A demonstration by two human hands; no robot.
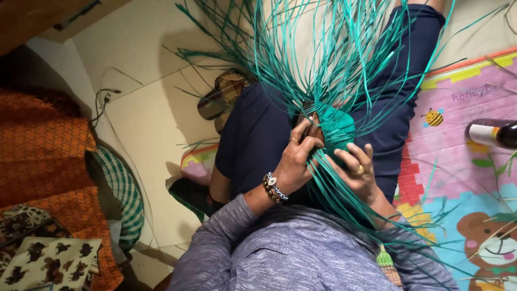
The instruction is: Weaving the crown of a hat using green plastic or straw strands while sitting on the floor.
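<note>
Woven teal piece [336, 128] sits over the lap between both hands, its loose teal strands [344, 48] fanning mostly away from the body toward the top of the view, a smaller bundle trailing back past the right wrist. Left hand [293, 161] fingers curled closed on the piece's left side; right hand [358, 170] fingers half-bent, gripping strands below it. Pale floor [145, 118] open to the left; dark bottle [493, 133] on the play mat [468, 178] at right, sandal [223, 94] beyond the knee.
</note>
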